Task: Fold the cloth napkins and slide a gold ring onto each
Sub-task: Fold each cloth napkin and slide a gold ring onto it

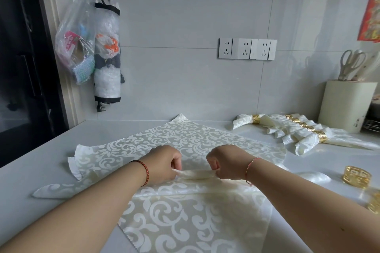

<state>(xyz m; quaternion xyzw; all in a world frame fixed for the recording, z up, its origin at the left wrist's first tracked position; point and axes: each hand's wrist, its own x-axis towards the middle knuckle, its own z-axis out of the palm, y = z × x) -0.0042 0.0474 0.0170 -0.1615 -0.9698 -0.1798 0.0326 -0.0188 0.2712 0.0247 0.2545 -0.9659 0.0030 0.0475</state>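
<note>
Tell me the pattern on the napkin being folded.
Cream napkin with white leafy scrollwork, clearest in the head view.

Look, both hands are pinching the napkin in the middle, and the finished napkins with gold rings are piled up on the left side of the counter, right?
Nearly. The left hand and right hand do pinch the napkin in the middle, but the finished napkins with gold rings lie on the right side of the counter, near the wall. The head view shows it.
</note>
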